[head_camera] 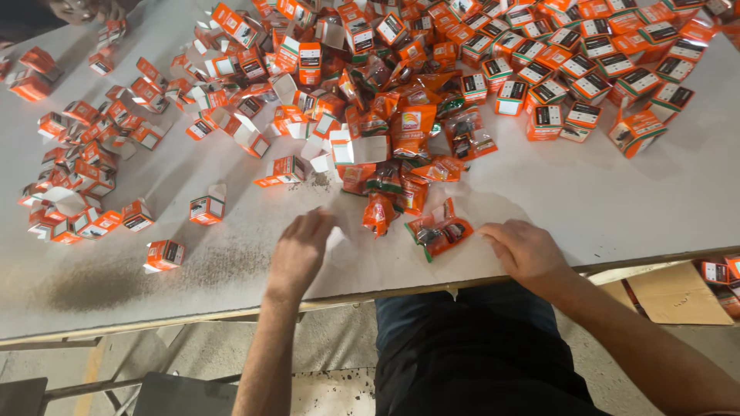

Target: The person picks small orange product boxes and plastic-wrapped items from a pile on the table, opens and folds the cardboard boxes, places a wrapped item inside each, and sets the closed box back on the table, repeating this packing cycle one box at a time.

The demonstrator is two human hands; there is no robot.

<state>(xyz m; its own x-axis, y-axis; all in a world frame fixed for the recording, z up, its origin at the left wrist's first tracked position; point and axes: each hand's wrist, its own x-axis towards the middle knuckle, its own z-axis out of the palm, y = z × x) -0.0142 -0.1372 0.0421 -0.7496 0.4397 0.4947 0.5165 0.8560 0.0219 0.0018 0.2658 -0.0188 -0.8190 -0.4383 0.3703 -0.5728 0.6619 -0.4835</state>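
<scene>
My left hand point(302, 248) rests palm-down on the white table point(586, 200) near its front edge, fingers loosely curled, holding nothing. An orange plastic pouch point(378, 213) lies just to its right. My right hand point(524, 248) lies on the table too, fingers bent, its fingertips touching a second orange pouch with a dark part inside point(441, 231). Behind both hands is a heap of similar pouches point(412, 131) mixed with small orange-and-white cardboard boxes, some open point(361, 148).
Several closed boxes are packed in rows at the back right point(593, 62). Loose boxes are scattered over the left half point(85, 169), one lying near the front point(165, 254). Another person's hand shows at the top left point(81, 9). A cardboard carton sits below the table at right point(678, 293).
</scene>
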